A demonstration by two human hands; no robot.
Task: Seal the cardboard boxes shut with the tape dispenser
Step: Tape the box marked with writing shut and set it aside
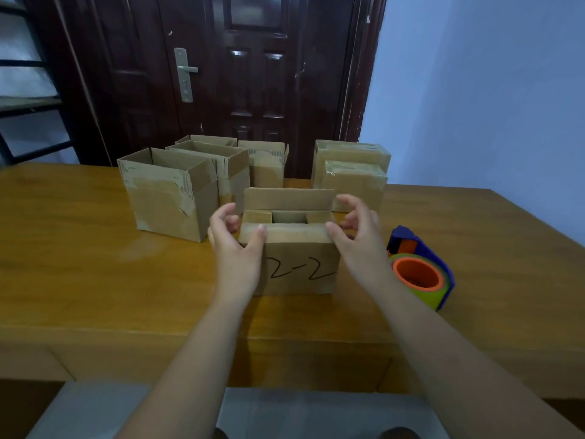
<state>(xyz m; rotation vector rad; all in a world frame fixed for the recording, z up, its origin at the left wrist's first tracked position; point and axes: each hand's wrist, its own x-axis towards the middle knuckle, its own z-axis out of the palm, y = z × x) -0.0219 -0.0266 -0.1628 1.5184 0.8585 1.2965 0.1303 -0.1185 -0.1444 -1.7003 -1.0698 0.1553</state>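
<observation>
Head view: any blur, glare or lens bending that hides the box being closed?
Head view: fingers of the right hand slightly motion-blurred; the "2-2" box stays readable; wide-angle bending bows the table edges; soft sheen on the wood, no harsh glare; lighting dim and even.

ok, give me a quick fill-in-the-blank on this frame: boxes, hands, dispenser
1. The box between the hands has ____ written on its front.
2. The tape dispenser lies beside the ____ hand.
3. The left hand presses the near flap with its ____.
4. The far flap of that box stands ____.

Missing words: 2-2; right; thumb; upright
</observation>
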